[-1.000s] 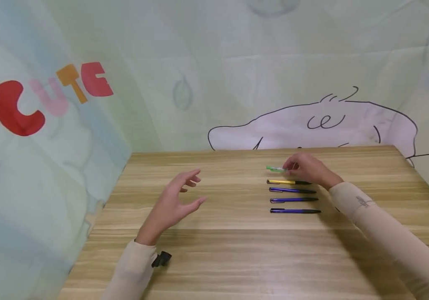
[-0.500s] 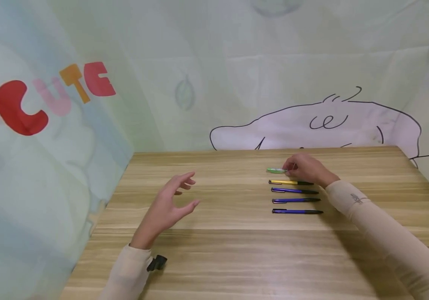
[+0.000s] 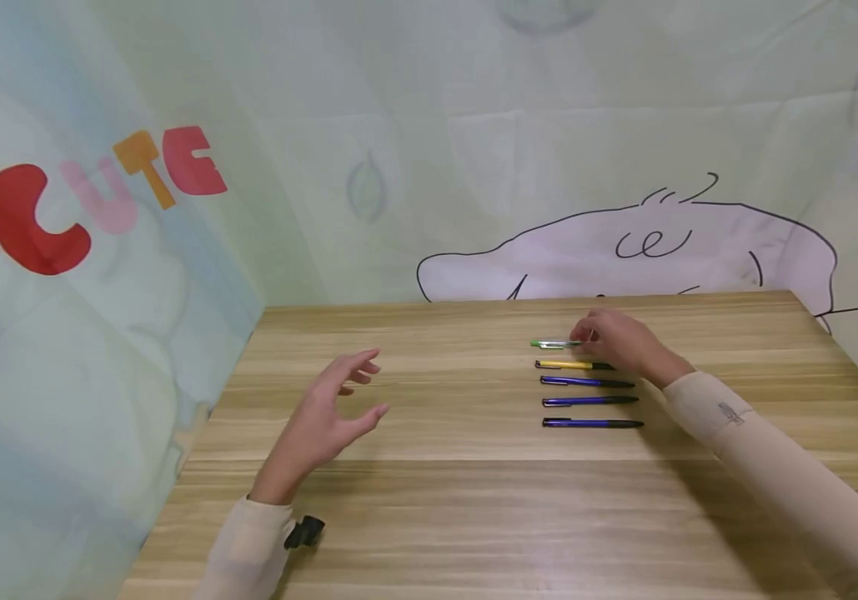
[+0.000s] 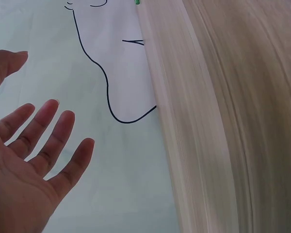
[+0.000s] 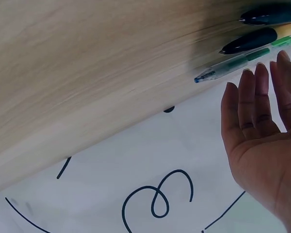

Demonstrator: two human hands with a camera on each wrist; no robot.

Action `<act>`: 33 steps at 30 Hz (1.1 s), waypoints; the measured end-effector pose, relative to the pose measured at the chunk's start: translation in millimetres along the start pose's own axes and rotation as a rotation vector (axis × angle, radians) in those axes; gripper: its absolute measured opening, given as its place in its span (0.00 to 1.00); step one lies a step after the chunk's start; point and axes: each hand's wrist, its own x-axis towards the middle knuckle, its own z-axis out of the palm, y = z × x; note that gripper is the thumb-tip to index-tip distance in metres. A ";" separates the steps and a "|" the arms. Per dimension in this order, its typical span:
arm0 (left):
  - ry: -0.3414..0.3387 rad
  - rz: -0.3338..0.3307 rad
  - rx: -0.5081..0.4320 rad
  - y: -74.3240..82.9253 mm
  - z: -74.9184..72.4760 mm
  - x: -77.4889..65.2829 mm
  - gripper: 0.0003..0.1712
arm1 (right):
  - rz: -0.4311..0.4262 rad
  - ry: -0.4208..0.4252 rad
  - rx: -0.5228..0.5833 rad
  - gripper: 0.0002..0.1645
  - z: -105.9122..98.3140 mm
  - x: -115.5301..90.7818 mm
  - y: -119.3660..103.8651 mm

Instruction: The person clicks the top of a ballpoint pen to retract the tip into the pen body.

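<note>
My right hand (image 3: 619, 340) is at the far end of a row of pens, fingertips right by a clear pen with green parts (image 3: 552, 343). In the right wrist view this clear green pen (image 5: 228, 66) lies flat on the table, and the fingers are extended beside it, apparently not around it. Nearer me lie a yellow pen (image 3: 567, 365) with a black grip and three blue pens, the middle one (image 3: 586, 401) parallel to the others. My left hand (image 3: 319, 417) hovers over the table's left part, fingers spread and relaxed, holding nothing.
The wood-grain table (image 3: 459, 517) meets a printed curtain (image 3: 398, 167) at its back edge and left side. A black clip-like piece (image 3: 304, 532) is attached at the left sleeve cuff.
The clear green pen has come down from a pinched, turning pose to lie flat in line with the others. The right fingers have loosened from it. My left hand has drifted slightly left.
</note>
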 end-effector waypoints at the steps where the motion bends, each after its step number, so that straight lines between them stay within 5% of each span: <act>1: 0.001 0.000 0.002 -0.4 -0.2 -0.2 0.44 | -0.009 0.003 -0.009 0.09 -0.2 -2.2 -0.9; 24: -0.060 0.069 -0.069 16.9 26.2 39.0 0.42 | -0.021 -0.033 -0.094 0.03 10.0 -19.1 -9.5; 33: -0.072 0.112 -0.116 30.2 42.5 61.6 0.41 | -0.005 -0.004 -0.010 0.11 0.4 -30.8 -18.0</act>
